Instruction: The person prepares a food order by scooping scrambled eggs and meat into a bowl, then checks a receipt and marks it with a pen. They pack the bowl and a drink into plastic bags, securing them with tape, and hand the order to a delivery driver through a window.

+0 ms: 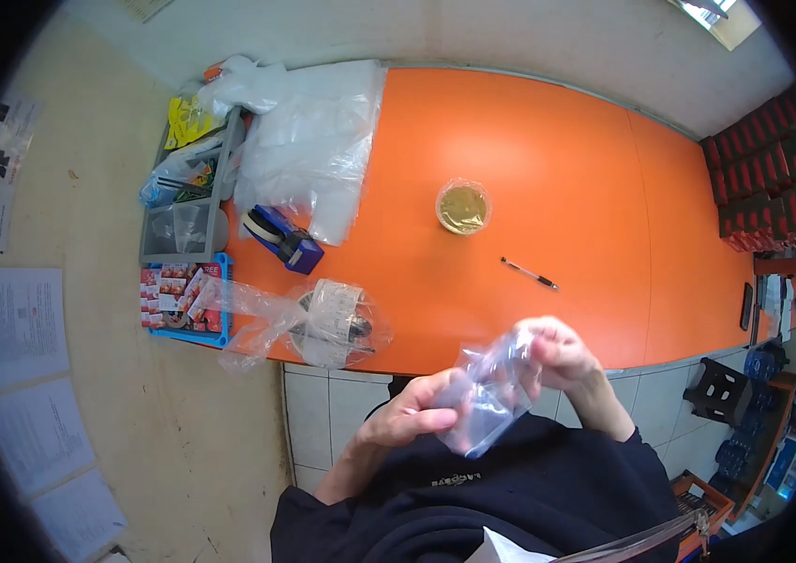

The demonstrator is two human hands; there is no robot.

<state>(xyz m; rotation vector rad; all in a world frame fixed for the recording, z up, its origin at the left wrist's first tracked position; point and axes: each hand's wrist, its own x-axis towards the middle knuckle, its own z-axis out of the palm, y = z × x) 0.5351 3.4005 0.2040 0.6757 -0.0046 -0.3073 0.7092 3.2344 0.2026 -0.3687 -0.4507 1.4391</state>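
Near the table's front edge, in front of my dark shirt, a clear plastic bag (489, 413) hangs between my two hands. My left hand (414, 410) pinches its left side, thumb on top. Its upper right part is gripped by the bent fingers of my right hand (562, 354). Beyond my hands a black pen (530, 274) lies on the orange table (558, 188). Farther back stands a round clear tub (463, 206) with something gold-coloured in it. A knotted plastic bag (330, 319) holding round items rests left of my hands.
A blue tape dispenser (283, 239) sits on the left, beside stacked plastic sheets (318, 141). Grey bins (182, 230) and a blue basket (225, 305) line the left edge. Red and black boxes (773, 174) are piled at the right. A black stool (719, 389) stands on the floor.
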